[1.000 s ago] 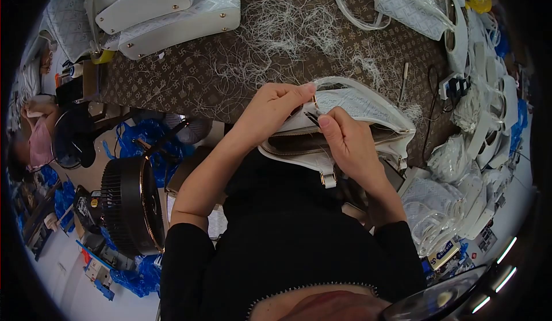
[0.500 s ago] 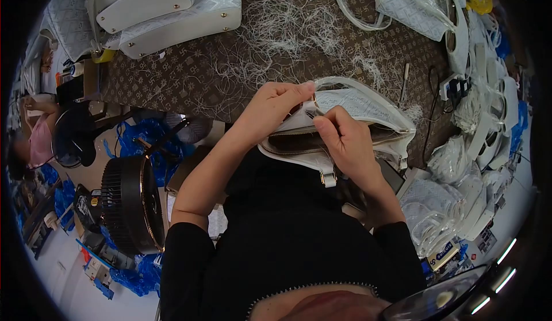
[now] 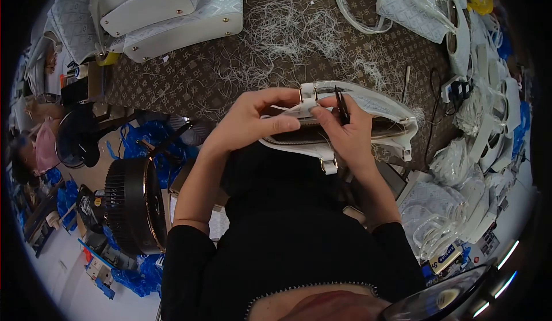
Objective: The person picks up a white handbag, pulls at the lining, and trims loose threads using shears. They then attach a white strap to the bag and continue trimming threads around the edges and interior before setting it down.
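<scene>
Off at the far left, a person in a pink top (image 3: 40,148) shows low beside the bench. Nearer stands a round black floor fan (image 3: 129,206) next to crumpled blue plastic bags (image 3: 144,134). Up on the brown patterned bench (image 3: 172,76) lie finished white handbags with pale flat bases (image 3: 172,10), then a scatter of loose white thread clippings (image 3: 287,33).

Next comes the left hand (image 3: 253,122). Its fingers (image 3: 276,98) curl over the top and the thumb presses along the rim, pinching the zipped mouth of the white textured leather handbag (image 3: 379,107). The bag is held at the near edge of the bench, against the person's black top. A white strap tab with a gold buckle (image 3: 307,94) stands up between the two hands.

The right hand (image 3: 351,140) pinches that tab from the other side with thumb and forefinger. A slim black metal tool (image 3: 343,105) (snips or tweezers, too small to tell) is tucked among the same fingers, its tip pointing up, away from the seam.

By the look of it, the step in hand is checking the stitching at the tab, with the tool idle. A next move calls for turning the tip down to the seam with the rim held taut, taking care not to nick the leather.

Far right, a heap of white straps and bagged pieces (image 3: 489,125) crowds the bench edge.
</scene>
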Motion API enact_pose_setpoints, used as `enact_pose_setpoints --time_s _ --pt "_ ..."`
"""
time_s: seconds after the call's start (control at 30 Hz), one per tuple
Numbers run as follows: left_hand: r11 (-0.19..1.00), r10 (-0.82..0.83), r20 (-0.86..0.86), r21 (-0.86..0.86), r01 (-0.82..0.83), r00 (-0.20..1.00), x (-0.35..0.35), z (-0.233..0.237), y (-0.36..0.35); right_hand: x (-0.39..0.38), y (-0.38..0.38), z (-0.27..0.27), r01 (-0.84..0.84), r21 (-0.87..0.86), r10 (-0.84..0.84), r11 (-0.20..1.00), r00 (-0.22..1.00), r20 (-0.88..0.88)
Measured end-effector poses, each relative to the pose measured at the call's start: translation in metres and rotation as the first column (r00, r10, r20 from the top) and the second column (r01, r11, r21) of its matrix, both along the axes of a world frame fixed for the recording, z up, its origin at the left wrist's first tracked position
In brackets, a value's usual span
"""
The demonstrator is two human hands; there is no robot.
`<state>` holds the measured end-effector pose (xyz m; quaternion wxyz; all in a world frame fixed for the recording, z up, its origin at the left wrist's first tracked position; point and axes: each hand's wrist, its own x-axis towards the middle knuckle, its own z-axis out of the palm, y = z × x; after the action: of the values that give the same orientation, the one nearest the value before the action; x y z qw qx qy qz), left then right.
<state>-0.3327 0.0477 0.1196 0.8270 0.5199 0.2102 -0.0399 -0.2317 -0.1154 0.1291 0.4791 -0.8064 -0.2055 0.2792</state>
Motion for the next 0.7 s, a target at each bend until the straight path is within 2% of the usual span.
enact_pose_setpoints --time_s 0.03,0.07,0.1,0.13,0.17,0.23,0.27,0.33,0.47,0.53,0.57,0.6,0.67,0.7 --pt "0.990 0.001 0.025 0.138 -0.005 1.000 -0.004 -0.001 0.000 0.001 0.000 -0.001 0.004 -0.002 -0.004 1.000 1.000 -0.001" --pt "0.990 0.002 0.022 0.140 -0.005 1.000 -0.006 -0.002 -0.001 0.001 0.001 -0.001 0.006 -0.003 -0.006 1.000 1.000 -0.004" --pt "0.926 0.003 0.082 0.375 -0.034 0.997 -0.008 -0.004 -0.004 0.001 0.002 -0.001 0.004 -0.002 -0.004 1.000 1.000 -0.006" --pt "0.808 -0.010 0.142 0.584 -0.075 0.990 -0.009 -0.004 -0.005 0.002 0.002 0.001 -0.004 -0.017 0.004 1.000 1.000 -0.002" --pt "0.808 -0.009 0.144 0.584 -0.078 0.990 -0.009 -0.003 -0.007 0.003 0.002 0.002 -0.012 -0.034 0.012 0.999 1.000 0.003" --pt "0.641 -0.033 0.152 0.762 -0.096 0.988 -0.009 0.003 -0.009 0.002 0.002 0.002 -0.016 -0.028 0.016 0.999 1.000 -0.001" --pt "0.641 -0.032 0.153 0.761 -0.097 0.988 -0.010 0.006 -0.008 0.002 0.003 0.002 -0.019 -0.021 0.019 1.000 1.000 -0.006" --pt "0.549 -0.024 0.157 0.827 -0.118 0.987 -0.013 0.011 -0.004 0.002 0.003 0.003 -0.019 -0.025 0.019 1.000 1.000 -0.005" --pt "0.494 -0.023 0.189 0.856 -0.153 0.982 -0.022 0.018 0.006 0.002 0.003 0.003 -0.023 -0.028 0.023 0.999 1.000 0.021" --pt "0.352 0.112 0.112 0.925 -0.145 0.987 -0.030 0.023 0.019 0.002 0.003 -0.002 -0.009 -0.011 0.009 1.000 1.000 0.011" --pt "0.374 0.244 -0.026 0.925 -0.069 0.969 -0.038 0.019 0.030 0.001 0.002 -0.004 0.005 0.005 -0.005 1.000 1.000 0.000" --pt "0.372 0.238 -0.024 0.926 -0.068 0.971 -0.038 0.019 0.035 0.001 0.002 -0.003 0.012 0.008 -0.012 1.000 1.000 0.001" --pt "0.352 0.328 0.014 0.926 -0.136 0.945 -0.033 0.021 0.043 0.001 0.002 0.000 -0.004 -0.010 0.005 1.000 1.000 0.022" --pt "0.403 0.234 0.054 0.904 -0.147 0.971 -0.028 0.024 0.035 0.000 0.003 0.000 0.005 -0.011 -0.005 1.000 1.000 0.026"
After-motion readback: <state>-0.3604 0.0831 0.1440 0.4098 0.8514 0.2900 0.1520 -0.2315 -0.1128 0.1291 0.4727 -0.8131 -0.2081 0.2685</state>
